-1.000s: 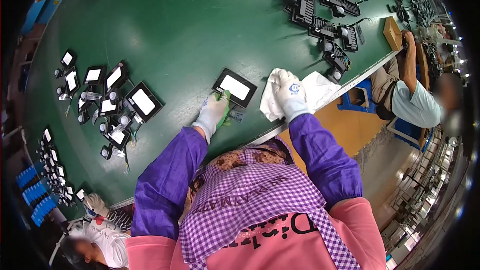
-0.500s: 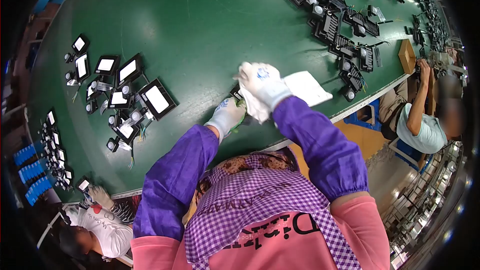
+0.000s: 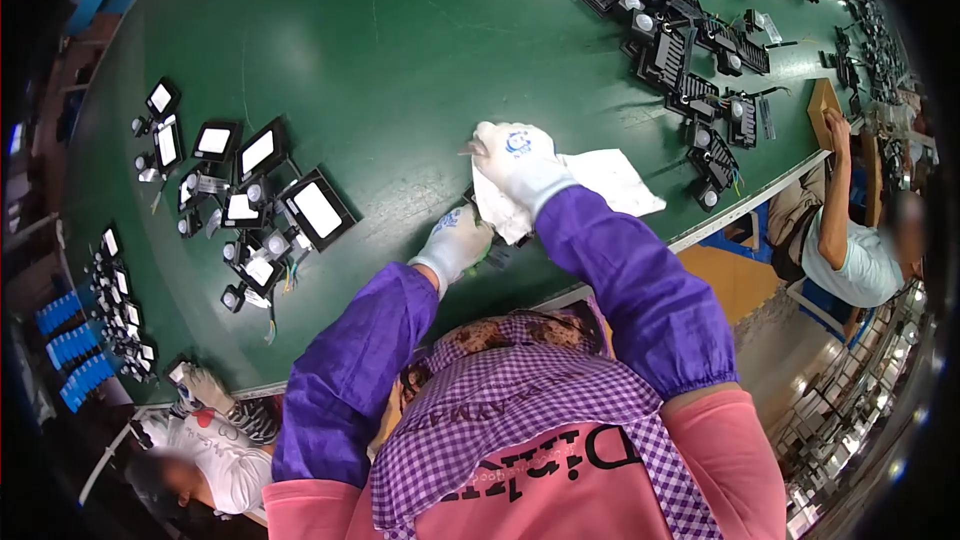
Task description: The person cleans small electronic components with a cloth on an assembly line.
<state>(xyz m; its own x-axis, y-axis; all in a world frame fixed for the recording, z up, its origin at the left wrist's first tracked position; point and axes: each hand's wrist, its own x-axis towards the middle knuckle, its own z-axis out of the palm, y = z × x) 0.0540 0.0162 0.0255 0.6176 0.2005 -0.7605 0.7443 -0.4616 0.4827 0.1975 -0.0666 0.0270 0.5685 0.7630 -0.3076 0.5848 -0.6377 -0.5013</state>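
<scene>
My right hand (image 3: 518, 158), in a white glove, is closed around a crumpled white cloth (image 3: 503, 215). A small greyish tip (image 3: 471, 148) pokes out by its fingers; what it is, I cannot tell. The cloth drapes over a black floodlight (image 3: 515, 255), so only dark bits of the light show around it. Close beside, my gloved left hand (image 3: 455, 240) is closed on the light's left side. A flat white sheet (image 3: 615, 182) spreads on the green table just right of my right wrist.
Floodlights with white panels (image 3: 318, 210) lie in a group to the left. Black finned floodlights (image 3: 665, 60) with sensors and wires are heaped at upper right. One person (image 3: 860, 260) sits at the right, touching a cardboard box (image 3: 823, 110); another person (image 3: 215, 455) works at lower left.
My right hand has shifted slightly left with the cloth, while my left hand stays at the floodlight. The person on the right has moved a hand onto the cardboard box.
</scene>
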